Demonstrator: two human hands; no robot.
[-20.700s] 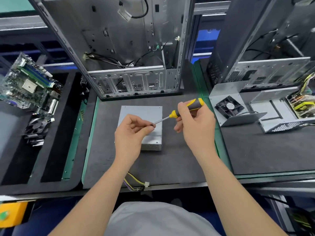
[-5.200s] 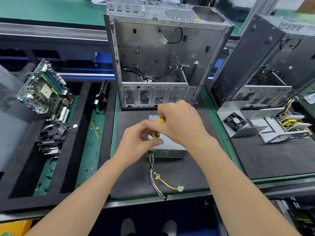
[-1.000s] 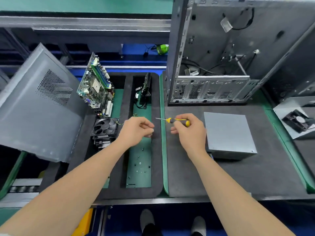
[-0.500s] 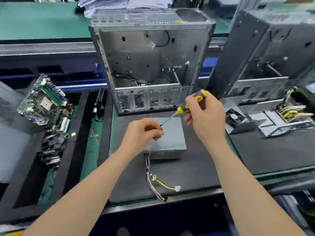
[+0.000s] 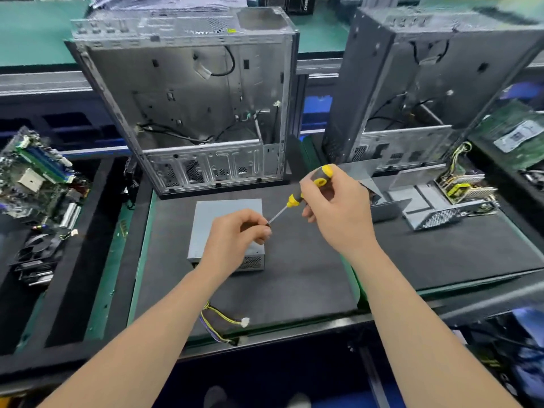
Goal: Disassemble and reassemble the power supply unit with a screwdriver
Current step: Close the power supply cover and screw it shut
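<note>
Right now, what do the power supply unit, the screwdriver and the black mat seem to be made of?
Power supply unit: grey sheet metal, matte, with a perforated vent side. Screwdriver: thin shiny shaft, likely steel; black-and-yellow handle, probably plastic or rubber. Mat: dark, dull, textured; foam or rubber, I cannot tell which.

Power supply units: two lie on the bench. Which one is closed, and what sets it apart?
The centre unit, beneath the left hand: a sealed grey box. The unit at the right lies open, its circuit board exposed.
</note>
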